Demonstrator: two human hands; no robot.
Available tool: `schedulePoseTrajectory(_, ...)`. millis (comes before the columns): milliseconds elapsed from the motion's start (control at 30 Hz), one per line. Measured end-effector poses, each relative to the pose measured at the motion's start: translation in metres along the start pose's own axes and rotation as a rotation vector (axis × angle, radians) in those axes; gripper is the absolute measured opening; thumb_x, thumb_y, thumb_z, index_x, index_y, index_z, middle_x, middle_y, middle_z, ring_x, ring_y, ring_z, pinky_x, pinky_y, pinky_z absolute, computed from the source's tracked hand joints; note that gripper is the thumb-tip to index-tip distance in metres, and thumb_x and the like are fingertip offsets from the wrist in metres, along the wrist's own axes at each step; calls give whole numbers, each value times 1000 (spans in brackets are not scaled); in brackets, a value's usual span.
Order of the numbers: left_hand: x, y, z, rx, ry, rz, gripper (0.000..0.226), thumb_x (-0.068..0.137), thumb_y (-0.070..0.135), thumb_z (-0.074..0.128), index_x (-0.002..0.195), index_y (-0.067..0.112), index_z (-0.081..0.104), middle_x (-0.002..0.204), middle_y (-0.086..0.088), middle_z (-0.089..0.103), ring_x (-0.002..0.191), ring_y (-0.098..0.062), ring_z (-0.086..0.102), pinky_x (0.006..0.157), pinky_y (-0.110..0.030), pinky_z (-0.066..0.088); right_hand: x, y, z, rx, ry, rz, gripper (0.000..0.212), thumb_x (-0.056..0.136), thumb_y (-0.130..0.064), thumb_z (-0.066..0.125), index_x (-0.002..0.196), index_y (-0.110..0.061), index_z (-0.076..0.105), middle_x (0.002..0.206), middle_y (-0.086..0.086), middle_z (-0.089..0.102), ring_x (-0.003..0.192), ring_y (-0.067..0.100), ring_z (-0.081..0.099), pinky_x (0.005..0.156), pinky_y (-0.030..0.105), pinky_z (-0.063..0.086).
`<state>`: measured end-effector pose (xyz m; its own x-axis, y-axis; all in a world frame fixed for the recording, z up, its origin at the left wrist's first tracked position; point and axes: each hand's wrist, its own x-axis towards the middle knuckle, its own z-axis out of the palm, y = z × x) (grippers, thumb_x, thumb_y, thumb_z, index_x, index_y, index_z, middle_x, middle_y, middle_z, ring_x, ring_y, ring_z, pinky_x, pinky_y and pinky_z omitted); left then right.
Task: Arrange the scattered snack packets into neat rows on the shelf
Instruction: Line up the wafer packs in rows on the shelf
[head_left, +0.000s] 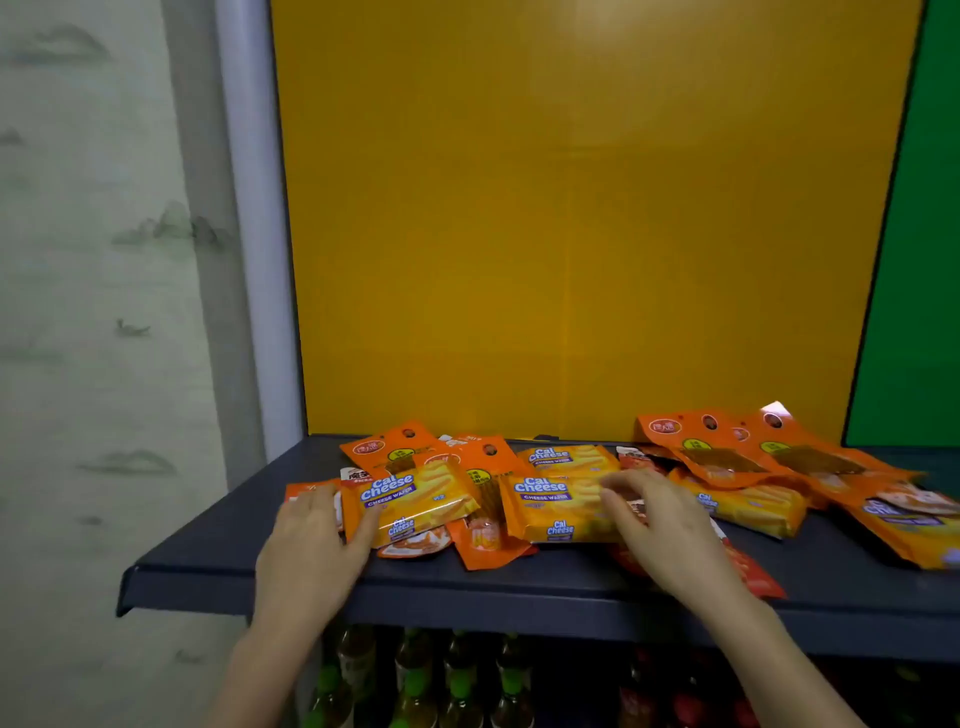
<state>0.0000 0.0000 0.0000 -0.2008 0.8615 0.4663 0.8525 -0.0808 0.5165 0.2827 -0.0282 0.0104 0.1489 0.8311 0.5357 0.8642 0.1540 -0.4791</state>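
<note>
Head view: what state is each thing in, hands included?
Left hand: flat, fingers straight, touching the left yellow Cal Cheese wafer packet, which lies askew.
Right hand: fingers bent over the middle yellow Cal Cheese wafer packet; grip unclear, blurred.
Orange hang-hole pouches: overlapping, unsorted.
Dark blue metal shelf: packets scattered, no rows yet.

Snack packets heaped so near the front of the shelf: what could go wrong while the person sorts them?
1. The red packet beside the right hand lies close to the front edge of the shelf. A nudge might tip it off.
2. The packets overlap in a loose pile, so pulling out one wafer pack may drag its neighbours askew.
</note>
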Motion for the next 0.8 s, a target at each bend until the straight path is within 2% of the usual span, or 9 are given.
schedulePoseTrajectory(67, 17, -3, 11, 24, -64, -106, 63, 84, 57, 50, 125, 9, 48, 123, -13, 56, 114, -27, 51, 88, -41, 46, 14, 7, 6, -75, -73, 104, 52, 90, -53, 44, 124, -17, 55, 125, 1, 56, 115, 17, 51, 94, 32, 42)
schedulePoseTrajectory(133, 32, -4, 18, 27, -159, -159, 73, 76, 70, 47, 118, 10, 53, 120, -12, 59, 110, -28, 55, 87, -41, 47, 24, 9, 10, -160, -173, 179, 73, 82, -69, 39, 129, -15, 49, 130, 3, 51, 119, 21, 47, 98, 36, 41)
schedulePoseTrajectory(200, 43, -4, 24, -7, -225, -160, 81, 62, 84, 43, 102, 16, 60, 108, -7, 66, 99, -25, 60, 84, -40, 50, 30, 11, 16, -200, -253, 228, 87, 73, -79, 36, 131, -14, 46, 133, 6, 48, 122, 23, 45, 99, 39, 40)
schedulePoseTrajectory(267, 52, -3, 29, -25, -258, -158, 85, 55, 88, 44, 100, 18, 59, 106, -4, 66, 96, -23, 62, 82, -37, 50, 34, 11, 19, -211, -317, 257, 95, 67, -83, 37, 133, -16, 44, 136, 6, 45, 126, 25, 43, 99, 40, 40)
schedulePoseTrajectory(367, 64, 1, 30, -48, -323, -207, 83, 65, 71, 60, 119, 10, 46, 121, -9, 59, 106, -25, 58, 80, -34, 46, 41, 13, 23, -188, -360, 285, 99, 60, -85, 45, 132, -18, 41, 136, 4, 46, 124, 24, 47, 96, 39, 42)
schedulePoseTrajectory(500, 74, 7, 29, -178, -383, -248, 83, 70, 52, 71, 129, 6, 36, 131, -13, 52, 113, -27, 54, 76, -29, 41, 49, 11, 25, -107, -411, 330, 103, 56, -81, 58, 135, -17, 35, 141, 4, 45, 126, 24, 47, 98, 36, 41)
schedulePoseTrajectory(700, 83, 5, 32, -379, -453, -300, 90, 66, 38, 80, 133, 8, 28, 130, -14, 50, 100, -23, 53, 79, -33, 45, 51, 4, 23, 41, -396, 396, 102, 59, -64, 73, 137, -15, 28, 141, 6, 42, 127, 25, 45, 101, 36, 41)
schedulePoseTrajectory(800, 84, 6, 33, -518, -481, -337, 92, 65, 30, 82, 135, 9, 26, 118, -11, 51, 85, -17, 49, 63, -24, 43, 52, 2, 24, 75, -371, 408, 104, 59, -59, 76, 138, -16, 24, 143, 7, 41, 128, 26, 44, 103, 39, 40)
